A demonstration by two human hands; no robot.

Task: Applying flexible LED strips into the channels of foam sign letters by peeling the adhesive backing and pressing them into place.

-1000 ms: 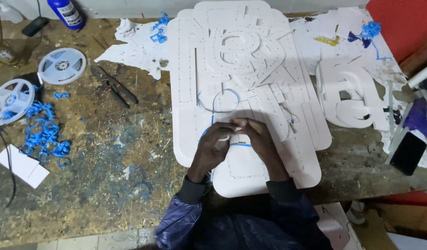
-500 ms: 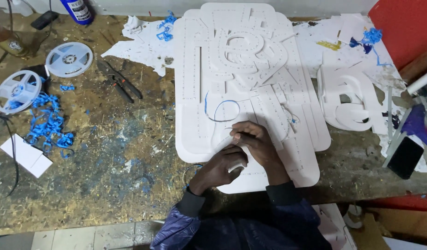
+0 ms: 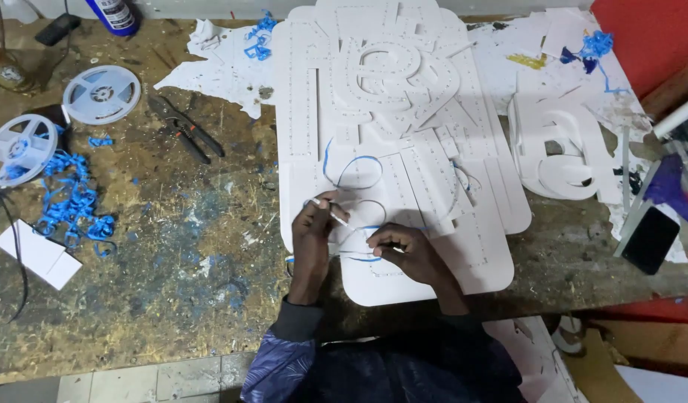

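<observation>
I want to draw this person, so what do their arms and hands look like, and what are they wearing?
Both hands are bare: no gloves, rings or watch show on the left hand or the right hand. The left sleeve is dark blue-purple with a pale leafy pattern and a grey cuff. The right sleeve looks dark.

Sign-making workshop, by the look of it. Rough wooden desk (image 3: 172,283), scarred and speckled with blue paint and white crumbs. Centre of frame: big white foam board (image 3: 404,149) cut with letter shapes and dotted hole rows, more cut white letters (image 3: 560,149) at right. Two white strip reels (image 3: 101,93) at upper left, curls of blue peeled backing (image 3: 68,201) below them. Pliers (image 3: 183,128) lie on the desk left of the board. Spray can (image 3: 114,15) at top edge, left. Dark phone (image 3: 650,239) at right edge. White offcuts (image 3: 210,71) scattered along the top. Tiled floor (image 3: 135,380) shows at bottom left.
</observation>
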